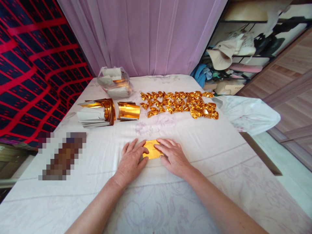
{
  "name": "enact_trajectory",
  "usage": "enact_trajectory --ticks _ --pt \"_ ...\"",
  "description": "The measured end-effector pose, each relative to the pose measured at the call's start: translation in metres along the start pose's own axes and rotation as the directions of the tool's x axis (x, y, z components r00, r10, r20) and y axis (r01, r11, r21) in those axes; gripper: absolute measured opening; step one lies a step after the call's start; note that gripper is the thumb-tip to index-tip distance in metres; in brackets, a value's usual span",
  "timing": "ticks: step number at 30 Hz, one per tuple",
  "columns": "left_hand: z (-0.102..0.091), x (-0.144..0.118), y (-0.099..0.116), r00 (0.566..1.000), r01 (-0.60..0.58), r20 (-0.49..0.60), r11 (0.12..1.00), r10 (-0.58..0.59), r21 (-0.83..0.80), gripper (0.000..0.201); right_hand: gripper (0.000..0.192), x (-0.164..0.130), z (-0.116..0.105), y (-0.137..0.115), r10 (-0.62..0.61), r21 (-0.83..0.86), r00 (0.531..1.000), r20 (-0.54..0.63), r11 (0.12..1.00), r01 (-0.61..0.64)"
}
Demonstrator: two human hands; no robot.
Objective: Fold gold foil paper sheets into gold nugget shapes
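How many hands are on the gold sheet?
2. The left hand is at the left end of the sheet, the right hand at its right end. No others show.

1. I saw a bare left hand (131,161) and right hand (174,157) facing down, fingers loosely spread, touching opposite sides of a small gold sheet (151,151).
2. The sheet lay flat on a white, faintly flowered tablecloth (207,139).
3. Beyond it, to the right, shiny folded gold pieces (179,105) stood in uneven rows.
4. To their left lay a small gold stack (130,111), then a larger fanned stack (92,114); a clear bag (114,85) of sheets sat behind.
5. A lilac curtain (151,35) hung behind the table, beside cluttered shelves (243,22).
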State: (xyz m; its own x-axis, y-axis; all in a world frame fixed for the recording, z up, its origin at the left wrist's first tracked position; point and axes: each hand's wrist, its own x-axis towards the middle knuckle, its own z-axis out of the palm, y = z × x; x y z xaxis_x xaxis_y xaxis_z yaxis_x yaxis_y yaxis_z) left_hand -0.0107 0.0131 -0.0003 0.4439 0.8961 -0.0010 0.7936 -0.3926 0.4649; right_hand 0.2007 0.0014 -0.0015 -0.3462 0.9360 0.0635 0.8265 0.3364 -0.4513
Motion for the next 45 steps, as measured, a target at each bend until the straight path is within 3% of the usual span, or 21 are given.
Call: enact_trajectory --ticks 10,17,20,25,30,35,39,45 --pt "-0.001 0.001 0.003 0.999 0.042 -0.012 0.999 -0.042 0.006 0.017 0.056 0.001 0.0 0.006 -0.057 -0.023 0.998 0.022 0.998 0.057" --pt "0.004 0.009 0.026 0.982 0.133 -0.141 0.99 -0.125 0.045 0.012 0.054 0.0 0.0 0.004 -0.053 -0.044 0.998 0.025 0.998 0.054" --pt "0.008 0.01 0.026 0.979 0.138 -0.157 0.99 -0.131 0.038 0.011 0.054 -0.001 0.0 0.005 -0.055 -0.046 0.998 0.019 0.997 0.056" --pt "0.003 0.004 0.008 0.997 0.062 -0.038 0.998 -0.063 -0.028 0.013 0.054 -0.001 0.001 0.006 -0.063 -0.04 0.998 0.005 0.997 0.063" --pt "-0.01 0.002 0.001 0.995 0.069 0.082 0.995 -0.063 -0.069 0.023 0.053 0.0 0.001 0.005 -0.07 -0.037 0.998 -0.003 0.997 0.07" --pt "-0.013 0.002 -0.001 0.993 0.051 0.115 0.995 -0.042 -0.082 0.028 0.055 0.0 0.001 0.005 -0.073 -0.031 0.997 -0.014 0.997 0.072" --pt "-0.008 -0.001 -0.005 0.999 0.001 0.05 0.998 0.002 -0.063 0.023 0.054 0.0 0.0 0.004 -0.067 -0.027 0.998 -0.017 0.997 0.067" --pt "-0.003 -0.01 -0.001 0.976 -0.103 -0.188 0.993 0.112 0.053 0.018 0.056 0.0 0.0 0.003 -0.055 -0.031 0.998 -0.003 0.998 0.055"
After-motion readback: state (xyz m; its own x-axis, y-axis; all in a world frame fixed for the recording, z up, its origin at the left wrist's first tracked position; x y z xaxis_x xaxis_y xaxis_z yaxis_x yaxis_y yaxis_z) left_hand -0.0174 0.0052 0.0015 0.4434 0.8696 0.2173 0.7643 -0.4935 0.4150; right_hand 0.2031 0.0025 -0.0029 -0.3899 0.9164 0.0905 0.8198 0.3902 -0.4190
